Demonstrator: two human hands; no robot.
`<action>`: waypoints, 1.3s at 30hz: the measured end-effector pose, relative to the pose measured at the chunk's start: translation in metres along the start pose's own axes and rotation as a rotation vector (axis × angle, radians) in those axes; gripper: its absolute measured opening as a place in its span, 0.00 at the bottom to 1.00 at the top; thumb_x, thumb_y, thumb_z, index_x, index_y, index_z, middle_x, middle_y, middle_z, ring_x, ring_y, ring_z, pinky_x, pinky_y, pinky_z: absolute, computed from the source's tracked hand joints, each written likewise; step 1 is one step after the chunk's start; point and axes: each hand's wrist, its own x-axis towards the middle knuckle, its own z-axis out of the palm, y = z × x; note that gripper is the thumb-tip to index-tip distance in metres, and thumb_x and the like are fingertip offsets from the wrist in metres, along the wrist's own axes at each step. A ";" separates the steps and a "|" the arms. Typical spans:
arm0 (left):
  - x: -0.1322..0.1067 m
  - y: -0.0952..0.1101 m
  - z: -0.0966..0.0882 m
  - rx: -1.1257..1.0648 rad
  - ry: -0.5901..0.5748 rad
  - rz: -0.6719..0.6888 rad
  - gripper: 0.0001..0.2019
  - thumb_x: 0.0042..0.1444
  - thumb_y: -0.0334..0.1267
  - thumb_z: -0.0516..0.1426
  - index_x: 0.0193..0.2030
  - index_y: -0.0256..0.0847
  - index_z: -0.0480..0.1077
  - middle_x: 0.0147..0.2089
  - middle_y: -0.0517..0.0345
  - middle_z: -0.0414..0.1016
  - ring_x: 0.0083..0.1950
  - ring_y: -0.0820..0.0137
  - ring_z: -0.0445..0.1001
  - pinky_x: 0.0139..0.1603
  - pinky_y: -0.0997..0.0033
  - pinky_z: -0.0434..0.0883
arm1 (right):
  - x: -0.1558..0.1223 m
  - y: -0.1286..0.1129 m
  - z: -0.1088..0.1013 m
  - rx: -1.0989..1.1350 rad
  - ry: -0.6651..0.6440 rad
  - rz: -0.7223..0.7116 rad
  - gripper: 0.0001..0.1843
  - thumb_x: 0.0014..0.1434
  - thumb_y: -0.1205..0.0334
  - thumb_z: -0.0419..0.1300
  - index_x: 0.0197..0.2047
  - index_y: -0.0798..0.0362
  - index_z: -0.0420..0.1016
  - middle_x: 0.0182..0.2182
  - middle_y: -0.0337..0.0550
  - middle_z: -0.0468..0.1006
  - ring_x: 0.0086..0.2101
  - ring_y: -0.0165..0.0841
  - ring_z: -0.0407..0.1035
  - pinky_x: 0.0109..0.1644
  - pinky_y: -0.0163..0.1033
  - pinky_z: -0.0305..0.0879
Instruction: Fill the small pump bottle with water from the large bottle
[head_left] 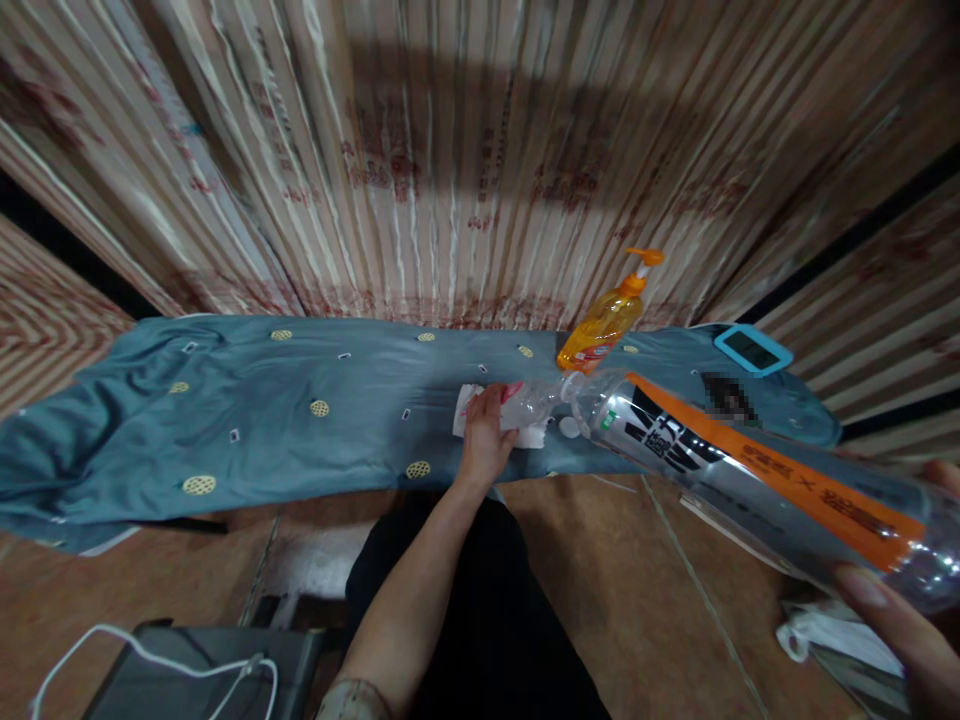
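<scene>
My left hand (486,435) is wrapped round a small clear plastic bottle (534,402) with a pinkish-red marking, just over a white tissue (532,436) on the cloth. At the right, my right hand (889,625) grips the base end of a large clear plastic bottle (679,440) with an orange and silver label. The large bottle is tilted, its neck pointing left and down at the small bottle's mouth. Their two mouths meet or nearly meet; I cannot tell whether liquid is passing. A round white cap (570,428) lies beside the necks.
Behind the bottles stands an orange pump bottle (600,328). A blue-framed device (753,349) and a blurred dark item (731,398) lie at the right of the teal cloth (262,390). Striped curtain (450,180) hangs behind. A white cable (172,660) crosses a grey surface lower left.
</scene>
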 end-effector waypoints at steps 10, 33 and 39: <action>0.000 -0.001 0.000 -0.001 0.001 -0.004 0.34 0.46 0.25 0.58 0.61 0.40 0.57 0.61 0.46 0.66 0.63 0.56 0.64 0.65 0.48 0.62 | -0.006 -0.003 0.005 0.129 0.049 -0.002 0.49 0.48 0.40 0.67 0.69 0.44 0.56 0.59 0.44 0.61 0.57 0.58 0.56 0.62 0.66 0.50; 0.000 0.002 -0.002 0.007 -0.020 0.000 0.33 0.46 0.25 0.58 0.60 0.40 0.57 0.60 0.46 0.67 0.63 0.55 0.64 0.65 0.47 0.62 | -0.010 -0.016 0.002 0.154 -0.037 0.060 0.48 0.53 0.36 0.64 0.70 0.39 0.50 0.62 0.40 0.55 0.61 0.53 0.50 0.66 0.64 0.46; 0.001 0.004 -0.003 -0.012 -0.040 -0.014 0.32 0.46 0.24 0.58 0.60 0.40 0.58 0.61 0.45 0.66 0.63 0.55 0.64 0.65 0.47 0.62 | -0.004 0.011 0.005 0.116 0.012 -0.016 0.47 0.51 0.32 0.62 0.69 0.39 0.53 0.59 0.45 0.60 0.58 0.56 0.54 0.62 0.70 0.49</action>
